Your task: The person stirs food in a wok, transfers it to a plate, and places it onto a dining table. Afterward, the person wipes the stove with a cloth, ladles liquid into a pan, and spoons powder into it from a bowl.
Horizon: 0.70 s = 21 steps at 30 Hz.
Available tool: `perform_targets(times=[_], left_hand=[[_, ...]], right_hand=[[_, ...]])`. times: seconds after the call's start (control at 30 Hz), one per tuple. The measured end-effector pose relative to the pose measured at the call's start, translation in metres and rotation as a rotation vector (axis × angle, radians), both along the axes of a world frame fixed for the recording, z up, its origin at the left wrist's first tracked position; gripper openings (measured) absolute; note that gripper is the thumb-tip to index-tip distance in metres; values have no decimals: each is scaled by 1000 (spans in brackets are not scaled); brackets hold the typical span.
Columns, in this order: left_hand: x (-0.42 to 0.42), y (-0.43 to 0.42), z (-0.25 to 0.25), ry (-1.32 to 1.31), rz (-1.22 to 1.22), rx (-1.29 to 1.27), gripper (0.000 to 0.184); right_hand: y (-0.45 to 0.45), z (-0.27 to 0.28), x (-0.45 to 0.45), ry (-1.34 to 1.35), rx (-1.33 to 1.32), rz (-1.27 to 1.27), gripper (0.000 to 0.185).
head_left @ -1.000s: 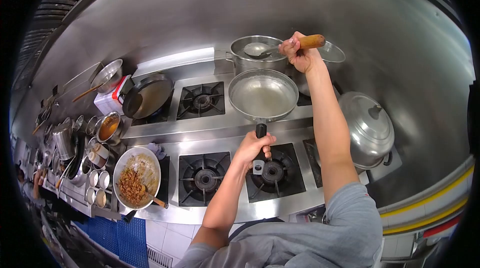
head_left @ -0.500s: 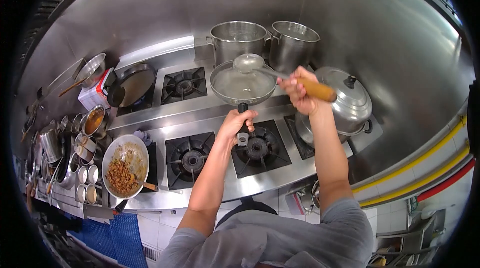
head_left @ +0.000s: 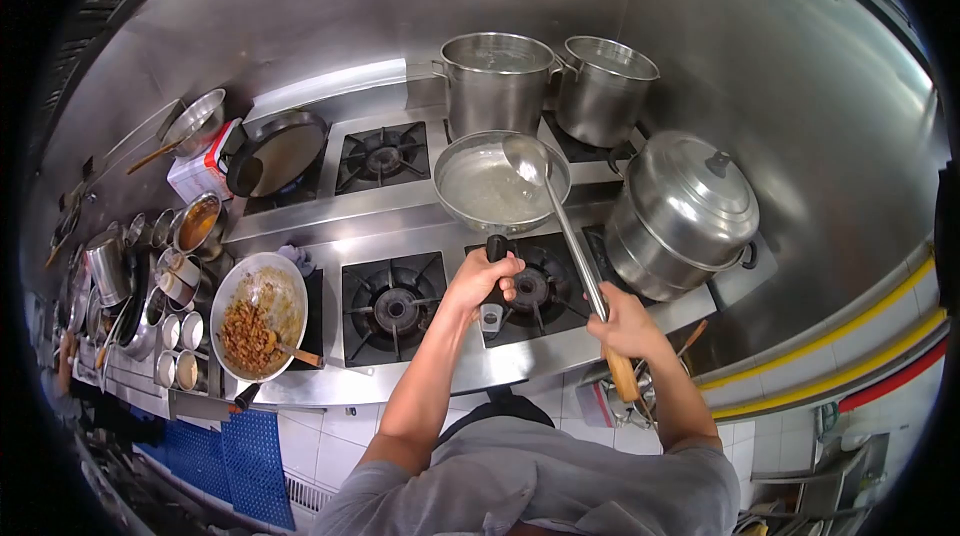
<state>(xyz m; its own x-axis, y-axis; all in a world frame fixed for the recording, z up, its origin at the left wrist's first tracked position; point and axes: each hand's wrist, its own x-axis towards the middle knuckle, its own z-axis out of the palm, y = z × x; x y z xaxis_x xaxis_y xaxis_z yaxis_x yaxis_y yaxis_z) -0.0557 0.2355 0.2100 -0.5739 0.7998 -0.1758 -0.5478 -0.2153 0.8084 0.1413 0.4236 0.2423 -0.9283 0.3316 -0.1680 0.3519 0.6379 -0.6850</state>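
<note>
My left hand is closed around the black handle of a frying pan, which I hold above the front right burner. Cloudy, pale liquid covers the pan's bottom. In my right hand is a long metal ladle with a wooden handle end, gripped near where metal meets wood. The ladle's bowl hangs over the right part of the pan; whether it touches the liquid I cannot tell. Just behind the pan stands a tall stockpot.
Right of the pan is a large lidded pot, with a second stockpot behind. At left are a white pan of browned minced food, a dark wok, a front burner and several small containers.
My right hand has come down and toward my body, swinging the ladle from lying sideways to pointing away from me. The pan sits slightly lower in view, still in my left hand.
</note>
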Motion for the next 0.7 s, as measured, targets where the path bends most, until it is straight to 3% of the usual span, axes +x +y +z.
perform_targets(times=[0.17,0.23,0.3,0.47,0.53,0.7], left_hand=[[-10,10,7,14,25,6,22],[-16,18,8,18,43,15,22],[-22,23,9,21,59,12,22],[-30,33,12,34,73,-12,24],[-32,37,13,21,79,-18,27],[-38,44,12,16,103,-17,28]], right_hand=[[19,1,-46,358,287,-162,43],[48,21,-93,460,207,-68,32],[59,73,-146,290,-15,-127,27],[142,124,-331,150,-157,9,15],[147,136,-374,100,-159,17,16],[160,131,-436,175,-533,-32,12]])
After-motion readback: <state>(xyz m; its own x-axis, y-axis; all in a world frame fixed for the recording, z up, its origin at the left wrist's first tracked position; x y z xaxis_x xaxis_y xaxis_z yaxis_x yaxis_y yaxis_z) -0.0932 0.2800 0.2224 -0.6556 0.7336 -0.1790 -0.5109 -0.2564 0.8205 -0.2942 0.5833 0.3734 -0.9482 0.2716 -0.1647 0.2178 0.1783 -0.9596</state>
